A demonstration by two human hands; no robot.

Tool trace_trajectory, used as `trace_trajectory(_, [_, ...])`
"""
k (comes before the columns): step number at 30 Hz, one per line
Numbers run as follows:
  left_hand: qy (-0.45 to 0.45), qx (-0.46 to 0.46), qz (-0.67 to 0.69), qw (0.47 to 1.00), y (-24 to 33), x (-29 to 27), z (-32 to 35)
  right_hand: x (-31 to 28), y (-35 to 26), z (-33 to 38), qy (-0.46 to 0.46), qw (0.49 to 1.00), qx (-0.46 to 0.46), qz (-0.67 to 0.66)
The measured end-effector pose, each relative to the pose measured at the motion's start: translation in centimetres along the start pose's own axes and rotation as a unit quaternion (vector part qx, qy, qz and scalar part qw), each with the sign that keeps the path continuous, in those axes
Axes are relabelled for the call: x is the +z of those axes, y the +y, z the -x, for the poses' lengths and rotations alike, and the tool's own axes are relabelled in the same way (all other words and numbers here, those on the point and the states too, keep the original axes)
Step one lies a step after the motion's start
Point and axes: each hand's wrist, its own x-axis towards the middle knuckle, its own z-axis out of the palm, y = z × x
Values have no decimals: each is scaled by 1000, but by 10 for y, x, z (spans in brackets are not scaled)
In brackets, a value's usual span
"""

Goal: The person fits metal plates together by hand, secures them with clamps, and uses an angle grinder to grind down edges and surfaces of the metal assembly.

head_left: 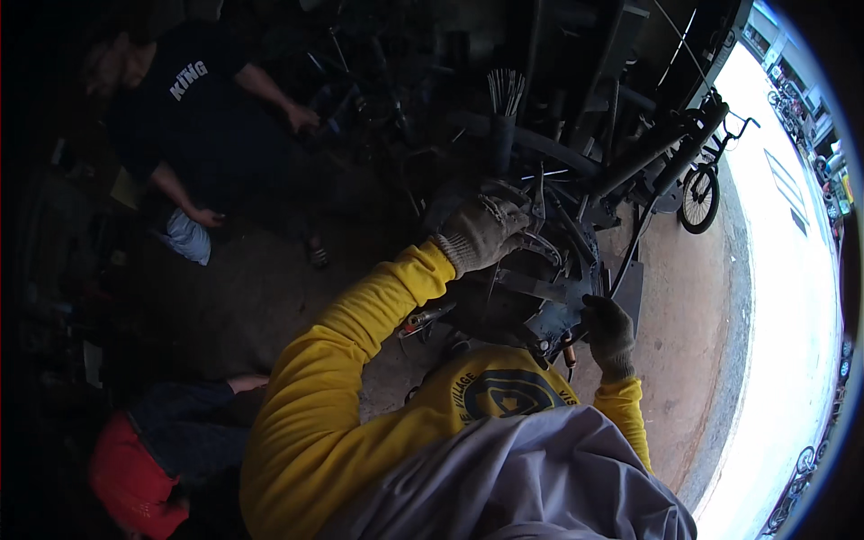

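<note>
Left hand (481, 232), gloved pale, closed its grip over the top rim of a dark wheel assembly (531, 288) lying low in front. Right hand (607, 331), gloved dark, pressed at the wheel's right edge; grip state impossible to tell. Seen nearby: bicycle (700, 193) by the doorway, crouching person (193, 117) in dark shirt.

A person in a dark shirt (193, 117) is sitting at the upper left of the dim shop. Another person in a red cap (135, 481) is crouching at the lower left. A bicycle (706, 184) is standing by the bright doorway. Thin metal rods (506, 90) are sticking up from a dark tube.
</note>
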Motion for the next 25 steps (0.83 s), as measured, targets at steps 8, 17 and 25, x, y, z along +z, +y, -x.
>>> trace_trajectory(8, [130, -48, 66, 988, -9, -27, 49, 18, -23, -22, -37, 986, -25, -159])
trace_trajectory(17, [153, -210, 196, 945, -10, -45, 114, 18, -37, -28, -60, 980, -31, -186])
trace_trajectory(25, [160, -304, 183, 921, -14, -34, 190, 16, -51, -20, -79, 983, 11, -163])
